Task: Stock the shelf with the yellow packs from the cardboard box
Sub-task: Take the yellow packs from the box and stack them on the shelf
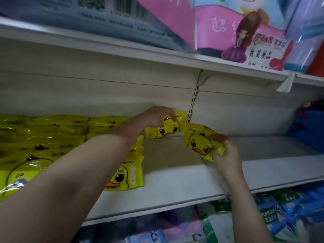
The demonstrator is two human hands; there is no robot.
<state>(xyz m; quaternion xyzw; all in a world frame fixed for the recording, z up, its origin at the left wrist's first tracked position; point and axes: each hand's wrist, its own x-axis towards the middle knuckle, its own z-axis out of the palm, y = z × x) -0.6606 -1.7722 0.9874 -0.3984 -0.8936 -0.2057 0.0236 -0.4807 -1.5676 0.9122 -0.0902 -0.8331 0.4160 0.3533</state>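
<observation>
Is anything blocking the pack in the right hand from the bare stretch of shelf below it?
Nothing visible does. The right hand holds its pack over bare shelf; the left hand holds a second pack further back.

The left hand (157,116) covers the top edge of the rear yellow duck-print plastic pack (168,130). The right hand (226,155) hides the lower end of the near yellow duck-print plastic pack (198,139) under its fingers. The left forearm crosses the stacked yellow plastic packs (43,137), which run off the left edge. Print on the pink-and-blue packages overhead (219,27) is too blurred to read. The blue-and-green bags below (280,204) are smeared and cut by the bottom edge.
</observation>
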